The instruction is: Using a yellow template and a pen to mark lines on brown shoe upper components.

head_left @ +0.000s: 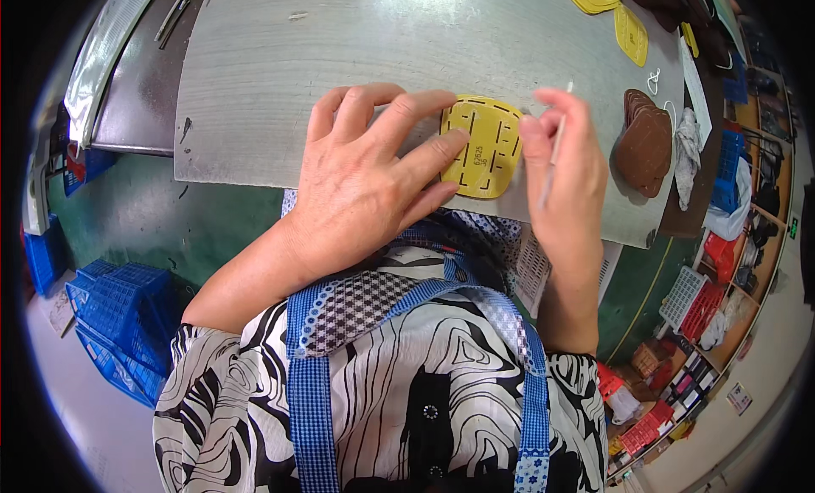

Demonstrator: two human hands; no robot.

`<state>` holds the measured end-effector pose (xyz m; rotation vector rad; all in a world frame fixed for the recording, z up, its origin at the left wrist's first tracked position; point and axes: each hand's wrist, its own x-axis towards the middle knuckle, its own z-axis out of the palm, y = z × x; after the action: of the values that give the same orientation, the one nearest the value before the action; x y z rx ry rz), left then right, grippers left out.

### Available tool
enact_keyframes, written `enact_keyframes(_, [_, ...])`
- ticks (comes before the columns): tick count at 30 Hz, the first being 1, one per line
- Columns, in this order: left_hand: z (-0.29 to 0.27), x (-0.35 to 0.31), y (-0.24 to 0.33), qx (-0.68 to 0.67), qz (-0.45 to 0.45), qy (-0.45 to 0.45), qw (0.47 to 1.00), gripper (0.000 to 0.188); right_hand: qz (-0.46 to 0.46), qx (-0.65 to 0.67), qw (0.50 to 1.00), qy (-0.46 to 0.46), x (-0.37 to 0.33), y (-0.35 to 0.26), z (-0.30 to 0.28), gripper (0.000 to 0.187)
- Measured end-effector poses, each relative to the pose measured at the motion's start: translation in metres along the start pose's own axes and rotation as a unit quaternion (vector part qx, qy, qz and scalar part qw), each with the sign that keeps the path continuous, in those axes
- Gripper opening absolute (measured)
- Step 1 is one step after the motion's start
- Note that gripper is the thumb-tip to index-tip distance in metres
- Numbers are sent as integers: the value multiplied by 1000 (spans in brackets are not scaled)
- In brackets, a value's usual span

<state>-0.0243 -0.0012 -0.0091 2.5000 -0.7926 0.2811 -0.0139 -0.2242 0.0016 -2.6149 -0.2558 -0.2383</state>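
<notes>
A yellow template (pixel 486 129) with rounded corners and cut slots lies flat near the front edge of the grey work table (pixel 255 85). My left hand (pixel 361 166) is spread over its left side, fingertips pressing on its top and left parts. Just right of the template, my right hand (pixel 570 174) is closed round a thin pale pen-like stick (pixel 556 145), held nearly upright. The stick's lower tip is hard to make out. Whether anything lies under the template I cannot tell. Right of that hand sits a stack of brown leather-like pieces (pixel 643 153).
More yellow templates (pixel 631 36) lie at the far right, beside dark brown material (pixel 658 5). A crumpled grey cloth (pixel 688 157) and white string (pixel 653 81) are at the right edge. Blue crates (pixel 123 323) stand on the floor at left. Shelves with baskets (pixel 703 310) line the right side.
</notes>
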Motion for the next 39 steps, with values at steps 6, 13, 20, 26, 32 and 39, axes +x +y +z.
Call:
enact_keyframes(6, [0, 1, -1, 0, -11, -25, 1000, 36, 65, 369, 927, 1, 6, -8, -13, 27])
enact_keyframes(13, [2, 0, -1, 4, -4, -31, 1000, 32, -78, 214, 973, -28, 21, -10, 17, 17])
enact_keyframes(20, [1, 1, -1, 11, -3, -30, 999, 33, 41, 106, 993, 44, 7, 0, 2, 19])
enact_keyframes(26, [0, 1, -2, 14, 1, -32, 999, 33, 31, 168, 977, 128, -15, 13, -5, 22])
enact_keyframes(32, [1, 4, -2, 18, 5, -32, 999, 31, -78, 178, 979, 60, 18, -11, 24, 19])
enact_keyframes(39, [0, 3, 1, 24, -1, -30, 999, 30, 30, 94, 993, 57, -1, -2, 0, 17])
